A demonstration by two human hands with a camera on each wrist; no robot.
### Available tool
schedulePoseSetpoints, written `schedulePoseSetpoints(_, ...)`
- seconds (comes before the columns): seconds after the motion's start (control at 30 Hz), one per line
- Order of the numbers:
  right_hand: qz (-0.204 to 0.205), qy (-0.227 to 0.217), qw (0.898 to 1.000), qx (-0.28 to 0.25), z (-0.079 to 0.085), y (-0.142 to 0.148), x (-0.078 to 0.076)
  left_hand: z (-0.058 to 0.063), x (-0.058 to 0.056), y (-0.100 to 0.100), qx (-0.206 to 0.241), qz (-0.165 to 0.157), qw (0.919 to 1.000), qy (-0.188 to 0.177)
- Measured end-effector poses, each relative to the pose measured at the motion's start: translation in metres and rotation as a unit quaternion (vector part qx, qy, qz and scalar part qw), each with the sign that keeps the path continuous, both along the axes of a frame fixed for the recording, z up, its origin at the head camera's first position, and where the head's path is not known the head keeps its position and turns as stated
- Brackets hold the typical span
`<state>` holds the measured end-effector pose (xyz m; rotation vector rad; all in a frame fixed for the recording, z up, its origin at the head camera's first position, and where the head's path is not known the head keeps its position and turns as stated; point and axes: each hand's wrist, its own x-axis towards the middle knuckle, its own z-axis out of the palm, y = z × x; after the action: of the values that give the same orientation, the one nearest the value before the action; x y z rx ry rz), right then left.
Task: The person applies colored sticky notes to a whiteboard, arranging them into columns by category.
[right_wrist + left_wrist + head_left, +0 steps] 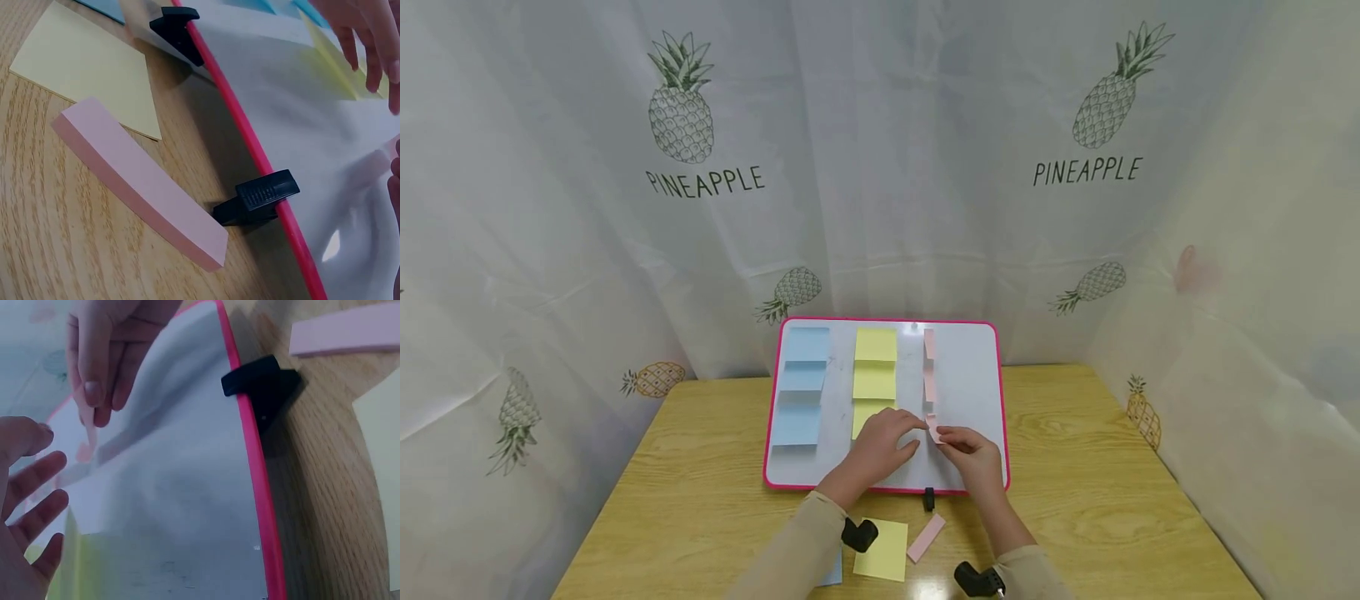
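Note:
In the head view a whiteboard [967,375] with a bright pink rim leans up at the back of the table. My right hand [976,460] pinches a narrow pink sticky note [934,430] between thumb and fingers, low in the board's pink column. The note's upper end is against the board, and its lower end curls outward. Beside it is my left hand [880,443], its fingers spread and relaxed, index fingertip close to the note's top. Other pink notes [929,385] hang above. Yellow notes [875,380], the lowest partly hidden by my left hand, and blue notes [797,423] form columns further left.
On the wooden table before the board lie a pink sticky pad [144,181], a yellow pad [87,69] and a blue pad [832,575], partly covered by my left sleeve. Black stands [265,195] grip the board's lower edge. A pineapple-print curtain [887,167] hangs behind.

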<state>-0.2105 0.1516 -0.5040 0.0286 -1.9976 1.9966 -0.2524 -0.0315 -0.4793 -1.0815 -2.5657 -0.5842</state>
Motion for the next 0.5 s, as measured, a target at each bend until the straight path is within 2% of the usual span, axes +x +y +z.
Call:
schedulePoseSetpoints(0.17,-0.004,-0.019,1.000,0.007,0.002,-0.003,0.000,-0.006,-0.012,0.004,-0.017,-0.007,0.9996,-0.021)
schedulePoseSetpoints(0.27,-0.010,-0.022,1.000,0.014,-0.014,-0.001,-0.008,-0.010,-0.014,0.006,-0.017,-0.007,0.9994,-0.030)
schedulePoseSetpoints(0.4,-0.015,-0.018,1.000,0.021,-0.034,0.001,-0.017,-0.018,-0.017,0.008,-0.031,0.003,0.9994,-0.016)
schedulePoseSetpoints(0.5,-0.016,-0.014,0.999,0.027,-0.033,0.001,-0.017,-0.023,-0.019,0.010,-0.045,0.014,0.9989,-0.003)
